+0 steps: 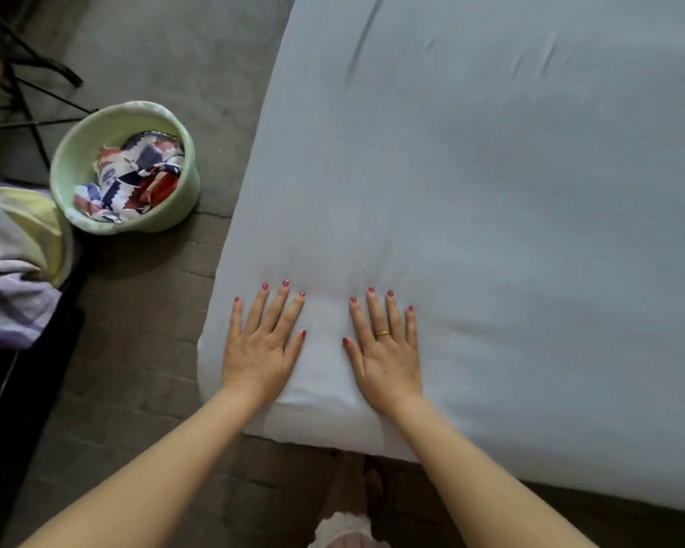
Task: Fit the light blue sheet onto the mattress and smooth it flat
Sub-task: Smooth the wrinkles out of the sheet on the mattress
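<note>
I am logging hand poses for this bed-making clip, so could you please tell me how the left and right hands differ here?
The left hand lies near the corner of the light blue sheet, by the mattress's side edge; the right hand lies further in. The right hand wears a gold ring; the left shows none. Both rest palm down, fingers spread straight, with red nails.

The sheet [491, 191] was seen as soft matt cloth, mostly smooth with faint creases. The basin [76, 160] appeared as smooth pale green plastic, filled with patterned cloth [135, 176]. The floor [155, 53] looked rough and dull.
</note>
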